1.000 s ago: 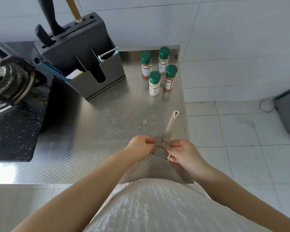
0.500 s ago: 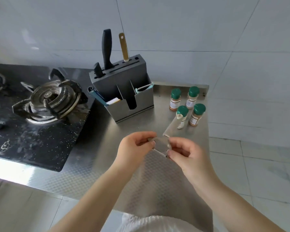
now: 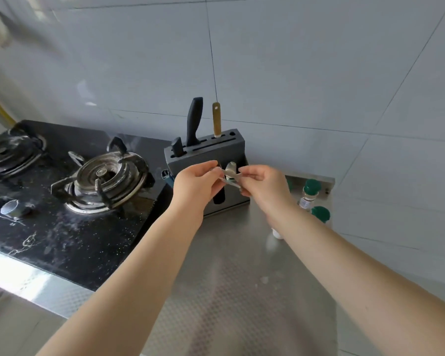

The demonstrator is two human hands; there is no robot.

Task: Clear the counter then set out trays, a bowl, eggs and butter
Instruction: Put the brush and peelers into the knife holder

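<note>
A grey peeler is held in the air between both my hands, just in front of the grey knife block. My left hand pinches its left end and my right hand pinches its right end. The handle points away from me toward the block. The steel counter lies below my arms. Spice jars with green lids stand at the counter's far right, partly hidden behind my right wrist.
The knife block holds a black-handled knife and a wooden-handled tool. A black gas hob with a burner fills the left. White tiled wall runs behind. The counter's right edge drops off beside the jars.
Both hands lifted the peeler off the counter and carried it up and forward to the knife block. My view tilted up from the counter to the wall.
</note>
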